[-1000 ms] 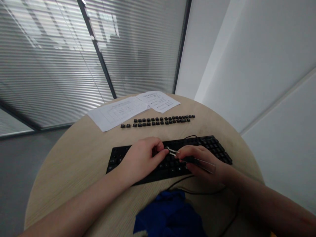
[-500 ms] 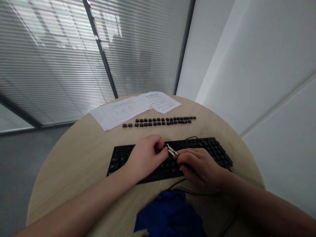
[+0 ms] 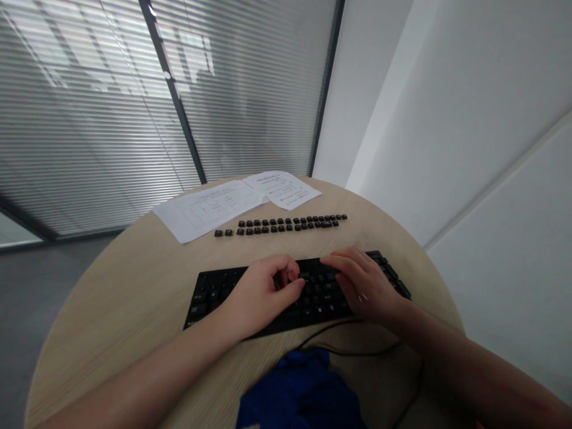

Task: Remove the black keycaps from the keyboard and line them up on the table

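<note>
A black keyboard (image 3: 286,314) lies across the table under both hands. My left hand (image 3: 263,292) rests over its middle left, fingers curled and thumb close to the fingertips. Whatever the left fingers hold, if anything, is hidden. My right hand (image 3: 364,280) is over the keyboard's right part, with its forefingers reaching toward the back edge. Beneath the right palm a small metal glint shows from the keycap puller (image 3: 363,297), which is mostly hidden by the hand. Beyond the keyboard, loose black keycaps (image 3: 280,224) are lined up in two rows.
Two printed sheets of paper (image 3: 210,208) lie at the back of the round wooden table (image 3: 111,292). A blue cloth (image 3: 299,393) is at the near edge. A black cable (image 3: 330,326) runs between it and the keyboard. Blinds and a white wall stand behind.
My right hand has drawn the keycap puller away from my left fingertips and tucked it under the palm. Its fingers now stretch over the keyboard's back rows. The view has shifted slightly.
</note>
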`<state>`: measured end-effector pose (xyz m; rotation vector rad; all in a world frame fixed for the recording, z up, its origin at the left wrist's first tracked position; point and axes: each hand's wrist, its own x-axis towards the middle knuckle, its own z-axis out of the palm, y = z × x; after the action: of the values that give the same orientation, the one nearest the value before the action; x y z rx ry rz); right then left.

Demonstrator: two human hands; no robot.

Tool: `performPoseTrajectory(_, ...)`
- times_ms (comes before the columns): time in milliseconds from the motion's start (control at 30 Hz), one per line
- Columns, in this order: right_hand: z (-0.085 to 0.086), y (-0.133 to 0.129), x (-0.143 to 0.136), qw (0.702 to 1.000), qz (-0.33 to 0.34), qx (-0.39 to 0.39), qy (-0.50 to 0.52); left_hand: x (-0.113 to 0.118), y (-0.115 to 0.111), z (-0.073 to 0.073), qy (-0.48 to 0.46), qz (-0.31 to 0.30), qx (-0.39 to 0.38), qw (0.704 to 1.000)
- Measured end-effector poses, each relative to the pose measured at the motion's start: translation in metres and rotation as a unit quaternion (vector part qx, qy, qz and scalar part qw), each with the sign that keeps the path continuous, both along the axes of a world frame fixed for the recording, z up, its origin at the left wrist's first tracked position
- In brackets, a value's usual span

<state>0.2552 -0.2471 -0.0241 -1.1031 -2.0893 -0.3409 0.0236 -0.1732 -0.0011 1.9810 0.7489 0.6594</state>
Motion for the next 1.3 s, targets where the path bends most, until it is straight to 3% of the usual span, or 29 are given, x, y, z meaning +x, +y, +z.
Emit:
performPoseTrajectory(133, -0.006, 0.001, -0.003, 0.999, 0.039, 0.013, -0.025, 0.004, -0.008, -0.001, 0.002, -0.029, -0.021, 0.999)
performPoseTrajectory(533, -0.006, 0.000, -0.009, 0.997, 0.032, 0.061, -0.024, 0.011, -0.009, -0.014, -0.008, -0.040, -0.046, 0.998)
performPoseTrajectory(633, -0.004, -0.002, -0.003, 0.998, 0.022, 0.054, -0.040, 0.008, -0.008, -0.010, 0.015, -0.036, -0.006, 0.999)
performPoseTrajectory(733, 0.003, 0.004, 0.023, 0.999, -0.033, 0.002, -0.039, -0.003, 0.003, -0.004, 0.062, -0.020, 0.104, 0.992)
performPoseTrajectory(833, 0.008, 0.026, 0.068, 0.984, -0.147, -0.100, -0.027, -0.017, 0.024, -0.002, 0.130, -0.008, 0.216, 0.968)
performPoseTrajectory(967, 0.002, 0.075, 0.123, 0.936, -0.253, -0.243, 0.023, -0.029, 0.050, -0.008, 0.211, -0.007, 0.266, 0.941)
performPoseTrajectory(1133, -0.023, 0.125, 0.152, 0.916, -0.271, -0.294, 0.033, -0.031, 0.057, -0.019, 0.249, -0.028, 0.274, 0.929)
performPoseTrajectory(1300, -0.042, 0.145, 0.160, 0.911, -0.276, -0.303, 0.034, -0.033, 0.059, -0.024, 0.233, -0.050, 0.258, 0.937)
